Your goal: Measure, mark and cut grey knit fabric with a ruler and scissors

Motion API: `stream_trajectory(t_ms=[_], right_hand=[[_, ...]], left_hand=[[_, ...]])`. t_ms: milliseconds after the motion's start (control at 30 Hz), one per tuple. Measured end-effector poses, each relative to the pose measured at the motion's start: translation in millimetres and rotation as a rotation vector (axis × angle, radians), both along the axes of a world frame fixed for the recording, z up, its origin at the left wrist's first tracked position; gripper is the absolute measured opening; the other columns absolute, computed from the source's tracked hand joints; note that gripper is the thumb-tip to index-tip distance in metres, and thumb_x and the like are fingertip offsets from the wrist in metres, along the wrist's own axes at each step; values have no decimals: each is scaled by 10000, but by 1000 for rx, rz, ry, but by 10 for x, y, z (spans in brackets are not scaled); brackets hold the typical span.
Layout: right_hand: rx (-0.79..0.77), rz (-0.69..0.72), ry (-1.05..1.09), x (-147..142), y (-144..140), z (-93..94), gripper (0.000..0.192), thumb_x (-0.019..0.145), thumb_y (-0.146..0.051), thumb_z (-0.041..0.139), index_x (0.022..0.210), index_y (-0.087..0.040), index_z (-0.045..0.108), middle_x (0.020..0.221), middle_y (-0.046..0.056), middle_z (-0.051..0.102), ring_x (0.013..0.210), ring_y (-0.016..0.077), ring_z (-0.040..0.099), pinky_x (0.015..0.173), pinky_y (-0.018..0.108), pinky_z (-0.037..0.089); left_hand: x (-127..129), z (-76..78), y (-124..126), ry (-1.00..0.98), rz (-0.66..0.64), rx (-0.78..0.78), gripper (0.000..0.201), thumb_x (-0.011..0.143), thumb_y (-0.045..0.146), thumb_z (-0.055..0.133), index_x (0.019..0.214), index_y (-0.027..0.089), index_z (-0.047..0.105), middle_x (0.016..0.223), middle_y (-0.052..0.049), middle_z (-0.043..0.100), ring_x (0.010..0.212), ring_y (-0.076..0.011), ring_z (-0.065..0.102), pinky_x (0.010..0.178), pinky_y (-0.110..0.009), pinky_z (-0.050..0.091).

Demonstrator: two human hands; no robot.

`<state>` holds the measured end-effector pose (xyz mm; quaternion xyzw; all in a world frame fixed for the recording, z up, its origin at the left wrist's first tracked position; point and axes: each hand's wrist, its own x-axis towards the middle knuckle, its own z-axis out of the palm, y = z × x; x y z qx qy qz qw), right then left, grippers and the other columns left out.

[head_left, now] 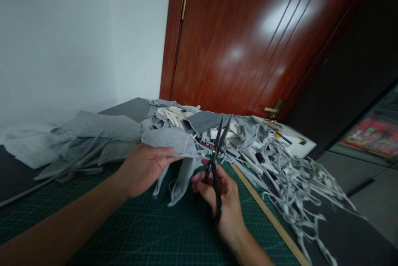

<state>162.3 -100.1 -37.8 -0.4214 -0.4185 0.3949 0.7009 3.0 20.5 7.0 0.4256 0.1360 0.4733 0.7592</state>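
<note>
My left hand (143,167) grips a piece of grey fabric (174,139) by its edge, held a little above the green cutting mat (149,228). Loose strips of that fabric hang down between my hands. My right hand (222,197) holds black scissors (217,154) by the handles. Their blades are spread apart and point up and away, just to the right of the fabric edge.
A heap of grey fabric strips (289,175) lies on the right, more grey cloth (93,137) on the left. A wooden ruler (267,216) runs along the mat's right edge. A brown door (248,38) with a brass handle (273,108) stands behind the table.
</note>
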Motion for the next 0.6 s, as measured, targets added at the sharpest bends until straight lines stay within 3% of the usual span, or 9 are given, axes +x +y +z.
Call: stream_trajectory(t_ms=[167, 300, 467, 600], right_hand=[[-7, 156, -130, -44, -81, -54, 432, 762, -190, 878, 1176, -257, 779, 927, -15, 713, 813, 148, 637, 706, 240, 498], [-61, 270, -119, -103, -96, -171, 581, 722, -216, 888, 1288, -259, 766, 882, -11, 743, 788, 170, 674, 725, 285, 527], [-164, 273, -108, -198, -38, -333, 616, 649, -129, 919, 1238, -265, 801, 811, -31, 760, 693, 164, 690, 637, 268, 532], [-237, 292, 2, -227, 11, -365, 424, 735, -265, 918, 1147, -244, 821, 744, -40, 732, 634, 152, 686, 594, 251, 544]], left_hand=[[-18, 47, 53, -55, 196, 87, 520, 656, 53, 842, 1148, 218, 810, 1069, -73, 864, 1219, -349, 752, 1115, -577, 569], [-48, 97, 91, -96, 370, 169, 614, 589, 57, 880, 1174, 222, 795, 1095, -55, 860, 1147, -317, 767, 1126, -526, 553], [-85, 203, 101, -147, 513, 268, 613, 558, 64, 910, 1127, 263, 795, 1065, -19, 861, 1095, -280, 765, 1105, -463, 553], [-124, 287, 92, -167, 596, 306, 607, 549, 64, 898, 1102, 290, 785, 1073, -1, 855, 1147, -271, 742, 1099, -438, 541]])
